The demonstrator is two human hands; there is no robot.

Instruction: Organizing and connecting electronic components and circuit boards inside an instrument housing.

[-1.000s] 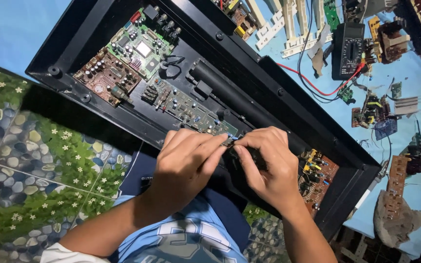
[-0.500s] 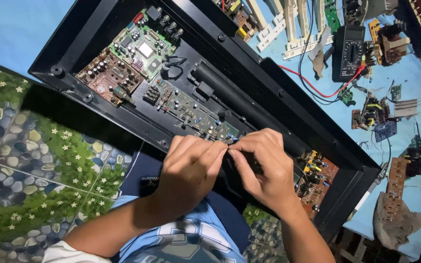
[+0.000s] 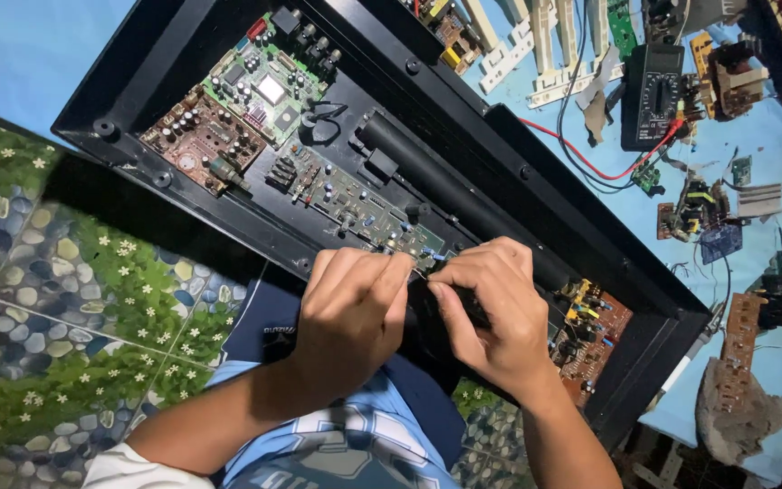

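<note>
I have both hands pinching at the end of the long board (image 3: 355,204), which sits inside the open black case (image 3: 518,195). My left hand (image 3: 350,312) is curled tight, fingertips at the board's edge; what it holds is hidden. My right hand (image 3: 491,312) pinches narrowly just beside it. A multimeter (image 3: 652,95) lies well apart on the blue bench (image 3: 20,45).

My left hand (image 3: 350,312) and right hand (image 3: 491,317) cover the spot on the long circuit board (image 3: 346,195) where their fingertips meet, so I cannot tell what they pinch, perhaps a small part, while the multimeter (image 3: 652,95) runs off the top edge.
</note>
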